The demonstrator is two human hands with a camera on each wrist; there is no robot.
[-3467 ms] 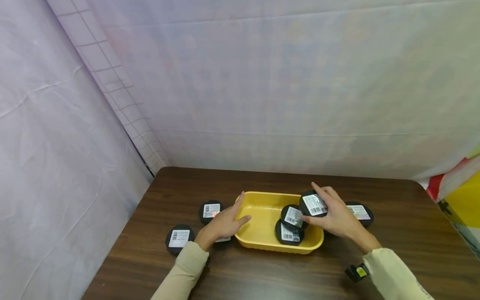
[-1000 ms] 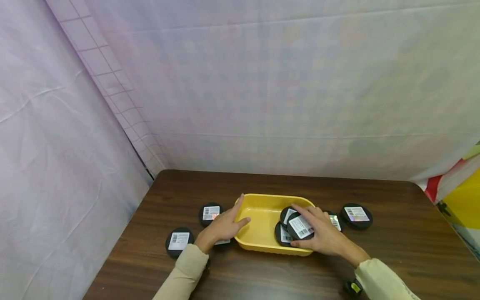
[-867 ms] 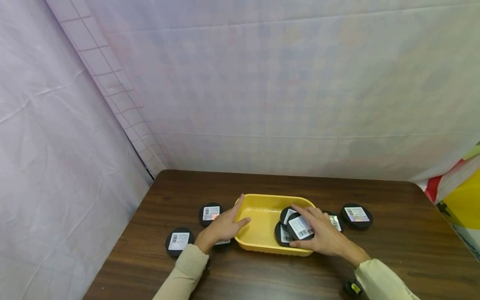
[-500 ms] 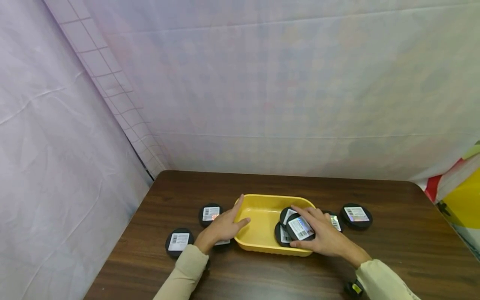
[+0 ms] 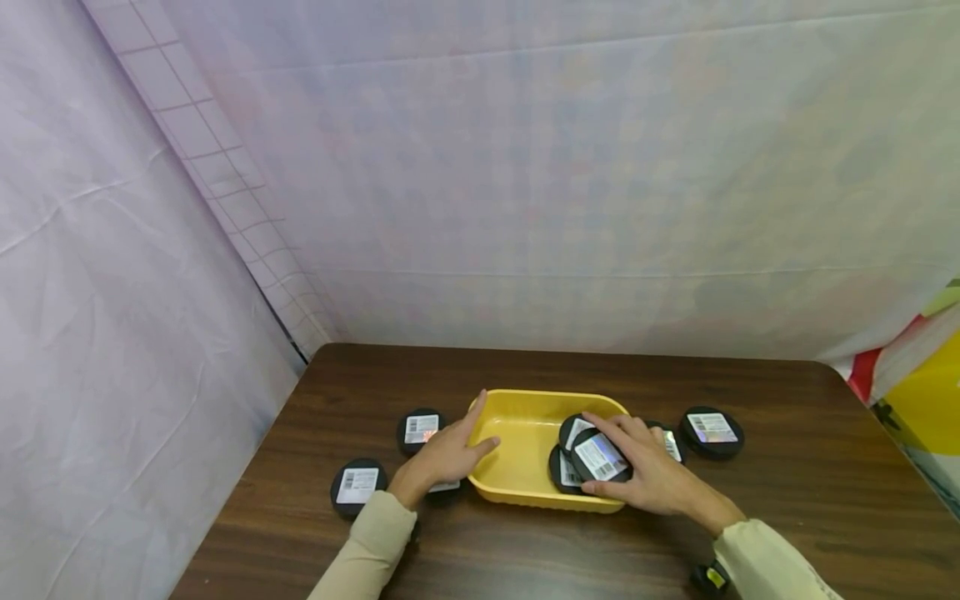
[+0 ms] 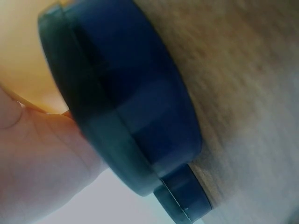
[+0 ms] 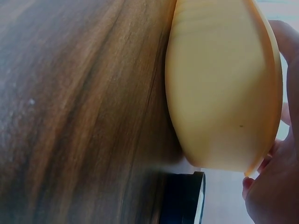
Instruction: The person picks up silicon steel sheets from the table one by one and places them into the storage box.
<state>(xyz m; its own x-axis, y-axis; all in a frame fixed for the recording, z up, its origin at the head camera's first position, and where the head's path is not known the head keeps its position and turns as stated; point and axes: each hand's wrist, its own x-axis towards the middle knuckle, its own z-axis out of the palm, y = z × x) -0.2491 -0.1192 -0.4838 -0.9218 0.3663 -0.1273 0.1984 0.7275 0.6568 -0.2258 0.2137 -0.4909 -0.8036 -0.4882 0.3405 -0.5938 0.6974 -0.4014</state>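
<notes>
Tray (image 5: 517,437) holds two tins (image 5: 567,472); right hand (image 5: 651,468) pinches third tin (image 5: 602,457) — left hand (image 5: 447,452) splayed, empty; perhaps five more tins (image 5: 712,432) toward side edges of counter (image 5: 525,550).

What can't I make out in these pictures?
Head: print on the disc labels, too small to read.
Head: one black disc, mostly covered by the left hand.
Head: another black disc, partly hidden behind the right hand.
Left wrist: the yellow tray, cut off by the picture's edges.

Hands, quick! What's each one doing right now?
Left hand: open, nothing gripped, at the yellow tray.
Right hand: closed, holding a round black labelled container.
</notes>
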